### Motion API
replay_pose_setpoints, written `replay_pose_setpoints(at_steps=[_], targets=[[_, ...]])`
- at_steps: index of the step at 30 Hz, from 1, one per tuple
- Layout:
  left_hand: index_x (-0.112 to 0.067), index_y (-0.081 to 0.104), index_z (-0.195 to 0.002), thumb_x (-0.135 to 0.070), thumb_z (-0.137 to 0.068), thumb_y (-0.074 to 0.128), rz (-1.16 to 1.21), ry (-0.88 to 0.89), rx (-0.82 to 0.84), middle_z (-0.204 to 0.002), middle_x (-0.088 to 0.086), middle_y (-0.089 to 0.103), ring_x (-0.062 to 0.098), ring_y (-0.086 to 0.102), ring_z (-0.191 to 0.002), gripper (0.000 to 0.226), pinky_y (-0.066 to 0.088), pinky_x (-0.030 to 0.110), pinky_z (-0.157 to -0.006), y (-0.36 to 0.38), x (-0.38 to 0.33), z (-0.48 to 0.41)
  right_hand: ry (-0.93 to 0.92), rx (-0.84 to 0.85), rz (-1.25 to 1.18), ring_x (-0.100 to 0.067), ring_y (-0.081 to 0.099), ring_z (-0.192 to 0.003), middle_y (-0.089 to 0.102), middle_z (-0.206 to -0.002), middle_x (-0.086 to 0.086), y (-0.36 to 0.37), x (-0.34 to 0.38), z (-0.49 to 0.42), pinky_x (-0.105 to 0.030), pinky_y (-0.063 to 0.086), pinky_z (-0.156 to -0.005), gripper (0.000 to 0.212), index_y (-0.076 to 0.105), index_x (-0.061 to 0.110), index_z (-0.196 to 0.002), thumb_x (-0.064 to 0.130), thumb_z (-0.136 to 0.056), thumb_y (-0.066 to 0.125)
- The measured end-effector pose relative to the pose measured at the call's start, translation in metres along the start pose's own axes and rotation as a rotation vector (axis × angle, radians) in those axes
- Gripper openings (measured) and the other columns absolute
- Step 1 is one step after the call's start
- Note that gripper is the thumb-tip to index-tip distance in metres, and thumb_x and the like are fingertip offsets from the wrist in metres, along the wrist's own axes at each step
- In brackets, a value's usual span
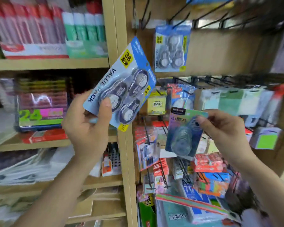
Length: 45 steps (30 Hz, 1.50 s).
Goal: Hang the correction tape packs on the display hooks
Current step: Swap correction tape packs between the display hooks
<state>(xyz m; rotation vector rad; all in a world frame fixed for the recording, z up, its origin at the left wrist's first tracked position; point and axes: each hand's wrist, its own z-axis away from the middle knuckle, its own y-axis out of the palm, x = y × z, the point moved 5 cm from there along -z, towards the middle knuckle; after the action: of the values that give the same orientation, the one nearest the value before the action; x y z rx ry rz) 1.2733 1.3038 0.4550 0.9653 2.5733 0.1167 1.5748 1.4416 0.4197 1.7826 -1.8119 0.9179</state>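
Note:
My left hand (87, 126) grips a blue "value pack" of three correction tapes (126, 76) by its lower left corner, tilted to the right in front of the wooden upright. My right hand (223, 126) pinches the upper right edge of a smaller single correction tape pack (182, 136) with a bluish-green card, held lower in front of the hook display. A matching blue value pack (171, 48) hangs from a black display hook (179, 15) at the upper middle. Bare black hooks (233, 20) stick out to its right.
A wooden upright (121, 38) divides the shelves on the left, stocked with glue sticks (84, 28) and boxes, from the hook panel on the right. Lower hooks carry sticky notes (156, 104), red packs (208, 163) and other carded stationery. Paper reams lie at the bottom right.

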Motion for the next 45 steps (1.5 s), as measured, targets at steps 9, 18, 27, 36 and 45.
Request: replay_pose_setpoints(at_steps=[9,18,27,36,45], targets=[[-0.002,0.074,-0.084,-0.021,-0.092,0.073,-0.213,0.314,-0.081,-0.066,0.001,0.056,0.009,0.044,-0.064,0.021,0.035,0.020,-0.062,0.063,-0.012,-0.096,-0.216,-0.128,-0.001,-0.007,0.053,-0.062,0.067,-0.068,0.000,-0.001,0.076,-0.094,-0.037,0.047,-0.060,0.014,0.071,0.021,-0.083,0.012,-0.093,0.068],[-0.006,0.071,-0.073,-0.033,-0.093,0.070,-0.393,0.367,-0.267,-0.070,0.006,0.062,0.022,0.054,-0.061,0.034,0.035,0.030,-0.053,0.111,0.019,-0.132,-0.247,-0.139,-0.012,-0.016,0.048,-0.064,0.059,-0.071,-0.025,0.025,0.105,-0.185,-0.026,0.040,-0.055,0.016,0.069,0.004,-0.079,0.016,-0.091,0.066],[-0.008,0.079,-0.095,-0.030,-0.092,0.073,-0.476,0.422,-0.256,-0.076,0.005,0.068,0.022,0.057,-0.068,0.022,0.042,0.029,-0.060,0.124,0.034,-0.122,-0.346,-0.114,0.071,-0.007,0.050,-0.061,0.066,-0.071,-0.013,0.065,0.117,-0.235,-0.029,0.043,-0.058,0.010,0.072,0.009,-0.084,0.011,-0.092,0.065],[-0.007,0.079,-0.098,-0.026,-0.091,0.073,-0.492,0.473,-0.256,-0.079,0.003,0.071,0.017,0.061,-0.070,0.022,0.040,0.018,-0.070,0.124,0.032,-0.113,-0.350,-0.155,0.164,-0.031,0.059,-0.073,0.066,-0.074,-0.015,0.087,0.113,-0.254,-0.048,0.052,-0.067,0.014,0.069,0.007,-0.083,0.017,-0.090,0.063],[-0.008,0.079,-0.098,-0.024,-0.090,0.073,-0.478,0.453,-0.268,-0.081,0.004,0.071,0.021,0.062,-0.070,0.020,0.045,0.024,-0.067,0.121,0.032,-0.110,-0.272,-0.163,0.044,-0.007,0.064,-0.070,0.068,-0.076,0.004,0.082,0.109,-0.257,-0.024,0.052,-0.056,0.010,0.069,0.017,-0.089,0.016,-0.094,0.060]])
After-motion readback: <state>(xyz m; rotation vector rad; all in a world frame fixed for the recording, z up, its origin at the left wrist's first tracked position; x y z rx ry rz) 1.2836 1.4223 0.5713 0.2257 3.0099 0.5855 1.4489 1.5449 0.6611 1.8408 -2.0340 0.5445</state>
